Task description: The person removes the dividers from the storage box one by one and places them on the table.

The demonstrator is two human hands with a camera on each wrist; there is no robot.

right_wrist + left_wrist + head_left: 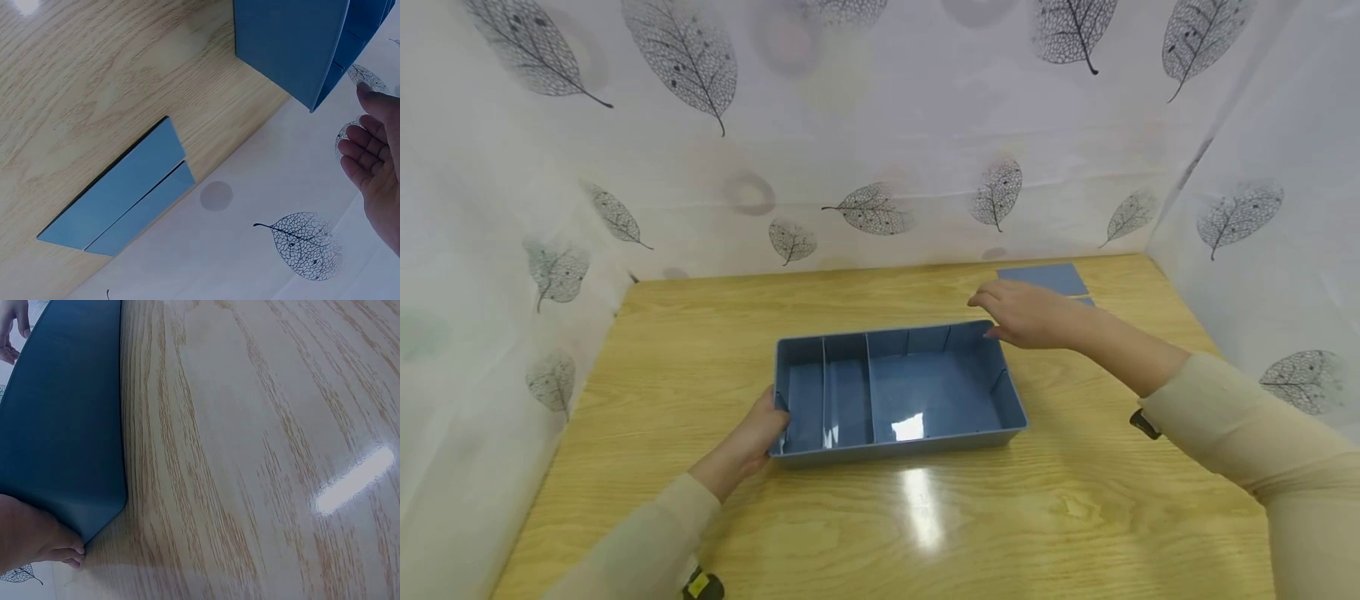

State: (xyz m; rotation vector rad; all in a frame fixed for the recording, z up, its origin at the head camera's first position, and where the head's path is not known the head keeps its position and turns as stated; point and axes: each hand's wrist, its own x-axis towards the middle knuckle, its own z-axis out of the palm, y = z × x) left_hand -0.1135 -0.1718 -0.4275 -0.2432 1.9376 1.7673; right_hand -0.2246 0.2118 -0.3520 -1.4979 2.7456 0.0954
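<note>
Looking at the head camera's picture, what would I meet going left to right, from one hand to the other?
Left hand, blue box's narrow left compartment, narrow middle compartment, wide right compartment, right hand.

One blue box (925, 447) with two dividers (870, 387), two blue panels (119, 190) near the table's (700, 358) far right corner, one left hand (762, 433) and one right hand (1024, 315) are counted.

Pale cream sleeves (1240, 425), black wrist pieces (1146, 425), yellow patch (698, 583)
</note>
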